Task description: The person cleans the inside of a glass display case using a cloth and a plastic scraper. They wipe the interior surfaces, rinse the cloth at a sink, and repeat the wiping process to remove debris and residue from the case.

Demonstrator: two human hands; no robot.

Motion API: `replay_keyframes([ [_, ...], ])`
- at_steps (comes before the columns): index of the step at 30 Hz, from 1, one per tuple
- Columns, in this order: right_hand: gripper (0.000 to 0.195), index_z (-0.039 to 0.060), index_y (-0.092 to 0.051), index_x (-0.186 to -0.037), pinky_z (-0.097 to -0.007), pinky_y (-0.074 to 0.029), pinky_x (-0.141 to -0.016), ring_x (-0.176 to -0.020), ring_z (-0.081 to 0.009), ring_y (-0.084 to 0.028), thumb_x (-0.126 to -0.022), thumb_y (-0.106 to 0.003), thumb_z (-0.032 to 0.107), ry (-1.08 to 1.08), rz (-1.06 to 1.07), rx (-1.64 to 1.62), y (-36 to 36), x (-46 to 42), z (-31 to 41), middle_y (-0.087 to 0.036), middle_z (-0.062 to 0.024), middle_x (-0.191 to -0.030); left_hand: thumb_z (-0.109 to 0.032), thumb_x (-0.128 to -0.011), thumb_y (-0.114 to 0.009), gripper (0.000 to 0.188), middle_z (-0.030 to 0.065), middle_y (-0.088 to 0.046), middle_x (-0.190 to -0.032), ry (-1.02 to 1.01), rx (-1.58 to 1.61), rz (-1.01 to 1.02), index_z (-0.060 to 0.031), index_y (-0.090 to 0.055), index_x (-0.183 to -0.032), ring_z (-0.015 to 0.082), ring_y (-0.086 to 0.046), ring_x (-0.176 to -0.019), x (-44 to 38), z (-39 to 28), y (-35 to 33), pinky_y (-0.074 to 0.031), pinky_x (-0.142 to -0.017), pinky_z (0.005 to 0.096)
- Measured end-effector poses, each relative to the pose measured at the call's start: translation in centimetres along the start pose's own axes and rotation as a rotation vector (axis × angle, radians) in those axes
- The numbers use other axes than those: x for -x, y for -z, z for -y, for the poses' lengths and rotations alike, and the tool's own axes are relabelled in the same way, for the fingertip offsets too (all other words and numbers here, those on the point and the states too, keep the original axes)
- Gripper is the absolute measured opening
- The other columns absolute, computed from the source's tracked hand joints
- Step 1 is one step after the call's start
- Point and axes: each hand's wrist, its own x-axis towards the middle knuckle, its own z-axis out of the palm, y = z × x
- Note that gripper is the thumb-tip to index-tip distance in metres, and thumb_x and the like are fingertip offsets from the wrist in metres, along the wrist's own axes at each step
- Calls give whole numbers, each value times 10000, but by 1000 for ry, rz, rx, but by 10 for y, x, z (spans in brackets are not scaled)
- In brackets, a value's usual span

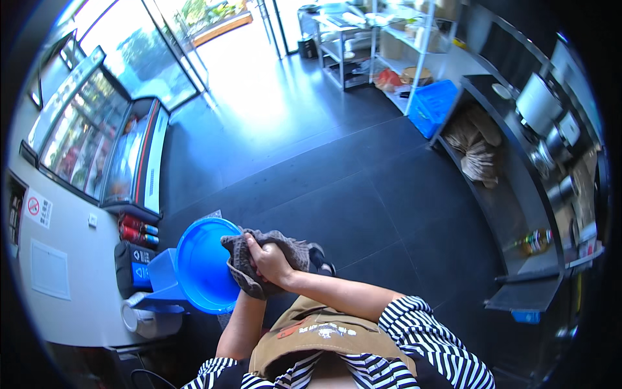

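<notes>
My right hand (272, 262) is closed around a grey-brown cloth (296, 248), with the index finger and thumb pressed on its upper side. The left forearm (243, 323) runs up beneath the same bunched cloth, which covers my left hand, so its fingers cannot be made out. Just left of the cloth is a round blue plastic bucket (206, 265), its wide mouth facing up towards me. The cloth overlaps the bucket's right rim. Inside, the bucket shows plain blue walls; its contents cannot be told.
Recycling bins (133, 267) and a white container (153, 318) stand left, below a glass-fronted display fridge (82, 136). At right is a counter (525, 194) with cookware above and a bottle (534, 242) on its shelf. A blue crate (432, 107) stands by white shelving (403, 39).
</notes>
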Motion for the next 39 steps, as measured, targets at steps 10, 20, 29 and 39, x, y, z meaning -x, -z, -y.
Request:
replay_keyframes([
  [10,306,94,-698,-843,-446,-528,-651,-783,-350,-670,-971,-563,338,389,240,1116,122,-332,20,-694,-145,-854,-257,-918,-550,263,115,-685,-989,-413,-1442,19,-59,-674,-1039,285,-640,-934,-272,-123,-45,-480,-879,439],
  [20,313,24,-715,-843,-387,-557,-591,-669,-242,-705,-906,-624,317,-982,-86,1254,390,-486,-31,-714,-159,-786,-552,-737,-696,339,93,-690,-865,-48,-2423,-336,-225,-724,-821,304,-653,-843,-552,-316,-92,-509,-820,428],
  [29,182,36,-699,-869,-423,-549,-764,-814,-331,-688,-838,-643,206,-399,-55,1341,384,-925,53,-704,-165,-849,-324,-755,-660,164,27,-668,-954,-375,-2768,-343,-221,-661,-883,245,-646,-866,-778,-475,-79,-500,-898,405],
  [39,159,19,-686,-1005,-278,-506,-641,-694,-124,-627,-936,-630,151,291,211,839,-34,-1403,239,-674,-59,-778,-250,-783,-652,80,48,-637,-852,-509,-2148,-601,-202,-612,-834,235,-652,-849,-925,-668,56,-533,-678,406],
])
